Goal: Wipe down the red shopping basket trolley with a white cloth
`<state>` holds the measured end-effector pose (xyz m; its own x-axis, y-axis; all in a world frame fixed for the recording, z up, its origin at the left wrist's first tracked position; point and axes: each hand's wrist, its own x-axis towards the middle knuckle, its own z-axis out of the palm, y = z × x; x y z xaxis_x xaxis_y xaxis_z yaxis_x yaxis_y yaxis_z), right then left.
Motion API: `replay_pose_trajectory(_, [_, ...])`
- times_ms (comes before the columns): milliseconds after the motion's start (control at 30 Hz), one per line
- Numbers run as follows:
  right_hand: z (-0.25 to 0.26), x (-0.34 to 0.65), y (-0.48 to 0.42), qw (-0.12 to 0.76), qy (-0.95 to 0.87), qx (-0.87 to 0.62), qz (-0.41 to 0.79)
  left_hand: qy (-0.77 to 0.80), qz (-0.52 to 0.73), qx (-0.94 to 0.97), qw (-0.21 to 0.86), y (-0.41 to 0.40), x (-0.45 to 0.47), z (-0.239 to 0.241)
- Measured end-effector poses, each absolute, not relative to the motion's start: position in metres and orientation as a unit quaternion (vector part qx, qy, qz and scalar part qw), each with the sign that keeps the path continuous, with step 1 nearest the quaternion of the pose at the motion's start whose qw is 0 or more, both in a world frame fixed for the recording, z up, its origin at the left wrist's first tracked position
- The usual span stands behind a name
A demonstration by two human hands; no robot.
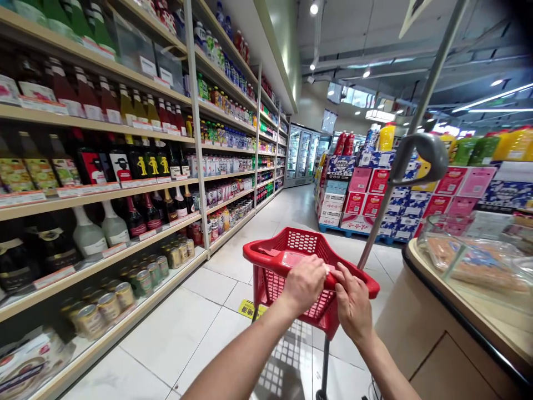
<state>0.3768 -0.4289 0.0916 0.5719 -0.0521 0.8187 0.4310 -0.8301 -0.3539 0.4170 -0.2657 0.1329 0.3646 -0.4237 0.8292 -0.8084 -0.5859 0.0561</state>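
Bottle shelves (125, 183) line the aisle's left edge, their labels too small to read. The tiled floor (266, 222) runs open ahead. At centre, the left hand (303, 284) and right hand (353, 304) sit close together, gripping the red basket (291, 261) at its near rim. A counter (449, 322) crowds in on the right, cut off by the frame.

Both forearms fwd; left hand (303, 283) & right hand (353, 303) curled, side by side.
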Motion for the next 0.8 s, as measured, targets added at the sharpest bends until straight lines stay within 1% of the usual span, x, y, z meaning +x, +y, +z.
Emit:
replay_pose_trajectory(67, [0.09, 0.378, -0.432, 0.261, -0.112, -0.844, -0.456, -0.399, 0.407, 0.79, 0.228, -0.266, 0.417, 0.134])
replay_pose_trajectory(200, [0.094, 0.38, -0.431, 0.274, -0.079, -0.843, -0.457, -0.238, 0.436, 0.828, 0.261, -0.242, 0.429, 0.137])
replay_pose_trajectory(233, [0.096, 0.38, -0.43, 0.286, -0.068, -0.84, -0.456, -0.227, 0.436, 0.83, 0.264, -0.241, 0.431, 0.138])
replay_pose_trajectory(267, [0.099, 0.381, -0.429, 0.297, -0.059, -0.838, -0.453, -0.248, 0.429, 0.829, 0.26, -0.244, 0.431, 0.138])
replay_pose_trajectory(367, [0.104, 0.38, -0.428, 0.32, -0.06, -0.833, -0.448, -0.376, 0.382, 0.813, 0.228, -0.259, 0.428, 0.141])
replay_pose_trajectory(400, [0.104, 0.379, -0.429, 0.323, -0.064, -0.832, -0.447, -0.381, 0.362, 0.822, 0.218, -0.259, 0.428, 0.143])
replay_pose_trajectory(467, [0.103, 0.378, -0.432, 0.322, -0.07, -0.833, -0.446, -0.305, 0.323, 0.871, 0.209, -0.247, 0.433, 0.148])
replay_pose_trajectory(500, [0.102, 0.377, -0.433, 0.317, -0.073, -0.834, -0.445, -0.242, 0.304, 0.898, 0.207, -0.237, 0.437, 0.151])
replay_pose_trajectory(567, [0.099, 0.377, -0.436, 0.298, -0.081, -0.839, -0.447, -0.181, 0.284, 0.92, 0.2, -0.214, 0.444, 0.155])
replay_pose_trajectory(667, [0.096, 0.383, -0.446, 0.252, -0.094, -0.849, -0.455, -0.183, 0.278, 0.924, 0.19, -0.199, 0.445, 0.157])
replay_pose_trajectory(800, [0.101, 0.401, -0.469, 0.204, -0.067, -0.88, -0.423, -0.206, 0.306, 0.917, 0.153, -0.228, 0.426, 0.152])
